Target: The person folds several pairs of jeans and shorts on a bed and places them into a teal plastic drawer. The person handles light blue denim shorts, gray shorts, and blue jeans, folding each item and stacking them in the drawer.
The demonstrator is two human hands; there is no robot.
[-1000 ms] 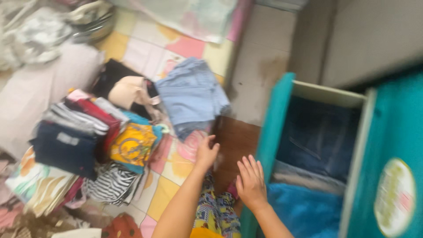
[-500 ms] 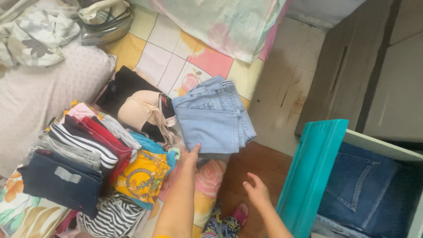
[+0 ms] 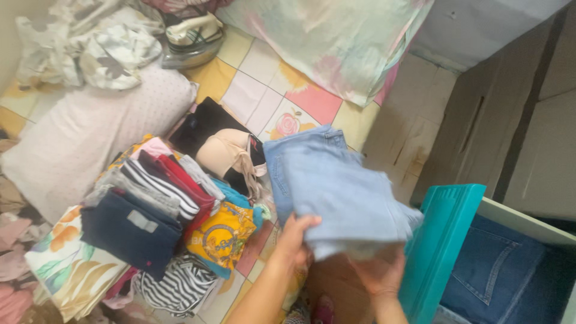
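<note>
Holding: both hands had a folded stack of light blue denim [image 3: 342,189] lifted off the bed, out over the gap by the teal drawer [image 3: 441,246].
Left hand: the left hand [image 3: 295,235] was clamped on the stack's near left corner, thumb on top, fingers tucked under.
Right hand: the right hand [image 3: 379,273] was under the stack, palm up, mostly hidden by the cloth, so it was bearing the bundle more than pinching it.
Denim: pretty blurry at the near edge, tilted a bit, its right end hanging just above the drawer's front panel.
Drawer: pulled out at the lower right, with darker blue jeans [image 3: 498,270] lying flat inside, back pocket showing.
Bed: covered with a checked floral sheet [image 3: 258,90] in yellow, pink and white.
Piles: left of the hands sat a row of folded clothes, with a navy piece [image 3: 129,231] up front, striped and red tops [image 3: 168,186] behind it, and a yellow printed item [image 3: 225,237] beside them.
More stuff: a beige bra [image 3: 231,153] lay on a black garment [image 3: 204,123] just behind the denim.
Far end: a clothes iron [image 3: 192,39] sat near the top of the bed, next to a pale pillow [image 3: 84,132] and a crumpled floral cloth [image 3: 90,48].
Floor: brown floor [image 3: 336,282] showed below the stack, between the bed and the drawer.
</note>
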